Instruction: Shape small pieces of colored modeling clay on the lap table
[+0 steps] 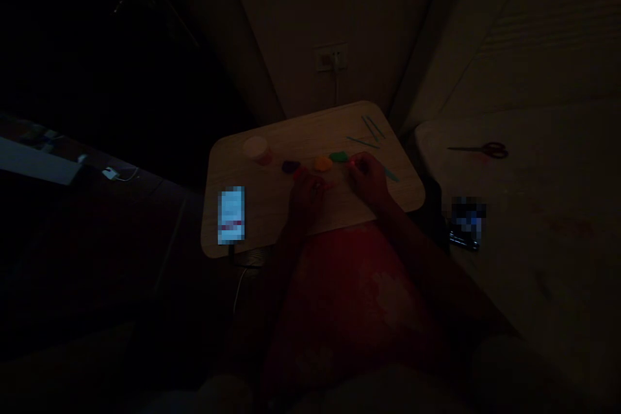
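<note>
The light is very dim. My right hand [367, 180] is closed in a pinch at the right of the small wooden table [262, 207], with a small red bit of modelling clay at its fingertips. My left hand [306, 194] lies low over the tabletop with its fingers curled in; what they hold, if anything, is hidden. Beside the left knuckles sits a red lump [297, 172], next to a dark purple lump [290, 167]. Between the hands are a yellow-orange lump of clay [323, 163] and a green lump [339, 156], close together.
Several thin blue-green sticks [363, 141] and a flat blue-green tool [391, 174] lie at the right. A pale tub [256, 149] stands back left; a lit phone [231, 215] lies front left. Scissors [480, 150] and a dark device [466, 223] rest on the right-hand surface.
</note>
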`<state>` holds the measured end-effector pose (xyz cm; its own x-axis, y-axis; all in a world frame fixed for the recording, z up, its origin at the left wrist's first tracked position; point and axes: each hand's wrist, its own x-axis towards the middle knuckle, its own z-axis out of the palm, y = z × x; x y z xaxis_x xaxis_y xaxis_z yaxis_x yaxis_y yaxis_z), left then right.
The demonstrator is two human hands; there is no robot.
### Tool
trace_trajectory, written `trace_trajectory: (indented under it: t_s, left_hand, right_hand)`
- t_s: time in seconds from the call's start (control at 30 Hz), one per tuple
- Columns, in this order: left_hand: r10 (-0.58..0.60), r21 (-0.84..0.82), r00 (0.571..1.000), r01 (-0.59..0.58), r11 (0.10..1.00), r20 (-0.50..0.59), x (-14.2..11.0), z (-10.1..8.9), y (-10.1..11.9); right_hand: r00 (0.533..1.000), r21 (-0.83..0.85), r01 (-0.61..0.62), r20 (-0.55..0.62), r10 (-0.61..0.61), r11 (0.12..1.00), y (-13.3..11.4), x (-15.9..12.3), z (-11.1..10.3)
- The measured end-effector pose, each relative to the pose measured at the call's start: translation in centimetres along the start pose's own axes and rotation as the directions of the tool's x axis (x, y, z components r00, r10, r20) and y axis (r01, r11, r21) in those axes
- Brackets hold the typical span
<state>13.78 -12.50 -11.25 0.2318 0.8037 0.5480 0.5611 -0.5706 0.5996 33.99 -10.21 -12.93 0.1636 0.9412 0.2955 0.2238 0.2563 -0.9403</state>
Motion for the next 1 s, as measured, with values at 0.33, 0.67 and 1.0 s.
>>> trace_trajectory:
  t_s: [0.33,0.67,1.0]
  left_hand:
    - [0.013,0.001,1.0,-0.013,1.0,-0.019,0.0,0.1,-0.1]
    - [0.045,0.043,0.997,-0.047,0.998,0.067,-0.1,0.1,-0.2]
    - [0.003,0.01,0.999,-0.003,1.0,0.042,-0.1,0.1,-0.1]
  right_hand:
    - [1.0,0.062,-0.024,0.014,0.023,0.998,-1.1,-0.2,-0.1]
    - [0.999,0.02,-0.03,-0.038,0.03,0.999,-0.6,-0.2,0.2]
    - [1.0,-0.034,-0.022,-0.022,0.021,0.999,-1.5,-0.2,-0.4]
